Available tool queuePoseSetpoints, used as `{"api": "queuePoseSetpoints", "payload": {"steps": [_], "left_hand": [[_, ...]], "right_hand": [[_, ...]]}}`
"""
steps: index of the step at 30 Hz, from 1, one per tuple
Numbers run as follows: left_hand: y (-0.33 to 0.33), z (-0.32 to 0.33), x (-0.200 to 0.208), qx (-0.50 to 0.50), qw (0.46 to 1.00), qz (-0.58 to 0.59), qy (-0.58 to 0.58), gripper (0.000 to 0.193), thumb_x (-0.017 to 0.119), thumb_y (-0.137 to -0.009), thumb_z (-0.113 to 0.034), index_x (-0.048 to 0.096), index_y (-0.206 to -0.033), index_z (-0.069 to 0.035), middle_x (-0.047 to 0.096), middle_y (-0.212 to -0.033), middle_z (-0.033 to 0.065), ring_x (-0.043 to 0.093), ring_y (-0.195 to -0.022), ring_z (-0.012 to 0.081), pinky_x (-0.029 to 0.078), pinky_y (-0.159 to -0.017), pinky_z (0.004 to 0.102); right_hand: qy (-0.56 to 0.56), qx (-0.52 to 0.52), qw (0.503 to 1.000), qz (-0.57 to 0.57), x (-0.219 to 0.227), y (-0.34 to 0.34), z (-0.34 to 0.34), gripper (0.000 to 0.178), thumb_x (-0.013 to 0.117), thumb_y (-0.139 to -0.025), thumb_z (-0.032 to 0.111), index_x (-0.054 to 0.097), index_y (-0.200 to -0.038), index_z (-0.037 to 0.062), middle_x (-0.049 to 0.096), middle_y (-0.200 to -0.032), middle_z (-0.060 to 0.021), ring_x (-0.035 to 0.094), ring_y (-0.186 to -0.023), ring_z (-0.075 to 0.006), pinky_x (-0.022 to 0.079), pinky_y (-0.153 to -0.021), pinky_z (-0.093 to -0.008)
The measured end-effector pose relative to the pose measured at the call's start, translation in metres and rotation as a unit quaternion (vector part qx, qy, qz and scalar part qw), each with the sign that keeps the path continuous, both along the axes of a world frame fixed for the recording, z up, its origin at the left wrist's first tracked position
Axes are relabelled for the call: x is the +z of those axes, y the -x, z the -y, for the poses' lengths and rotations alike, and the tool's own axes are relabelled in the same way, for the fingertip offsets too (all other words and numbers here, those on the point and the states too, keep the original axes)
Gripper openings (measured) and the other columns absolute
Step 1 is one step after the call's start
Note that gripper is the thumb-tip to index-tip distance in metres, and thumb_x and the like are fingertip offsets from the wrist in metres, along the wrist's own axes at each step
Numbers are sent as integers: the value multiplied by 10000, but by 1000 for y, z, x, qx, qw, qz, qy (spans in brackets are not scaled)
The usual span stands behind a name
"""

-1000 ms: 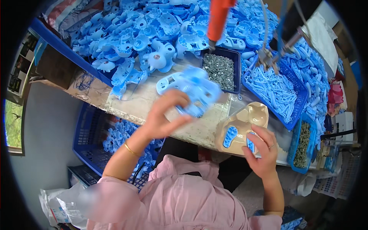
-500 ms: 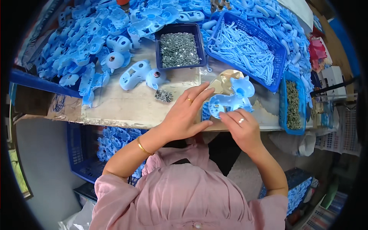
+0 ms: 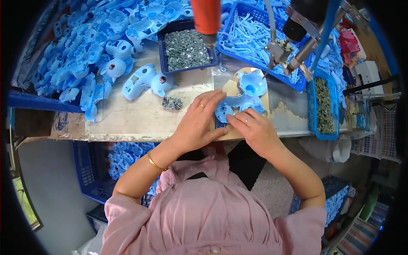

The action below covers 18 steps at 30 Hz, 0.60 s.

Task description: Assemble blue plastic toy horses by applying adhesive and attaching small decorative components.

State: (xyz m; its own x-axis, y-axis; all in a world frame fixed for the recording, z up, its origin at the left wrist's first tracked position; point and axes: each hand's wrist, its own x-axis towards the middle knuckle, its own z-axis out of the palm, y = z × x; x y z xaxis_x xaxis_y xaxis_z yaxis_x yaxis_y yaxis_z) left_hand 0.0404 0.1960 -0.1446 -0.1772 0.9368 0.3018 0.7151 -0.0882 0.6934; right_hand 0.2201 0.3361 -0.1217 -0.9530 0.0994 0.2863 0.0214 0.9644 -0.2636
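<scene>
A light-blue plastic toy shell half [image 3: 250, 87], its hollow side up, lies in a tan fixture [image 3: 265, 102] near the table's front edge. My right hand [image 3: 255, 129] has its fingers closed on the shell's lower edge. Stretched out along the fixture's left side, my left hand [image 3: 195, 121] holds nothing; its fingertips are beside the shell. An orange-red hanging tool [image 3: 207, 17] with a metal tip comes down above the screw tray. Metal rods and a nozzle [image 3: 276, 57] on an arm reach in from the upper right, their thin tip close to the shell.
A dark-blue tray [image 3: 187, 70] holds small shiny screws. Behind the fixture, a blue basket [image 3: 255, 63] contains thin blue plastic parts. A light-blue bin [image 3: 325, 136] of brass-coloured pieces stands right. Assembled shells with eyes [image 3: 146, 83], a small metal heap [image 3: 171, 103] and piled shells [image 3: 91, 46] lie left.
My right hand has brought the shell down into the fixture and moved slightly left. The view has shifted; the orange-red tool and metal arm now show large at the top.
</scene>
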Motion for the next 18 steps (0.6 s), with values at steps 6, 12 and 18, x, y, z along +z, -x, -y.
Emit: {"api": "queuePoseSetpoints", "payload": {"steps": [6,12,18], "left_hand": [[1,-3,4,-9,1000,3,20,905,836,-720,-143,368,-1488,-38,442,-1489,204,395,-1385,405,310,-1172,471],[-1,-1,5,-12,999,-7,29,859,802,-765,-153,365,-1496,-42,431,-1503,193,363,-1410,397,293,-1180,474],[0,6,12,8,999,0,39,787,769,-816,-166,378,-1489,-47,433,-1501,191,351,-1407,411,291,-1179,488]], "right_hand": [[22,11,999,40,2,2,-8,413,633,-790,41,680,-1200,69,656,-1044,-48,621,-965,-242,534,-834,-349],[140,19,990,29,-5,1,-25,289,641,-878,49,720,-1153,93,682,-1038,-75,640,-986,-273,530,-837,-370],[259,-158,951,-66,31,15,-94,151,666,-926,68,744,-1051,35,721,-1019,-125,697,-849,-251,540,-744,-334]]}}
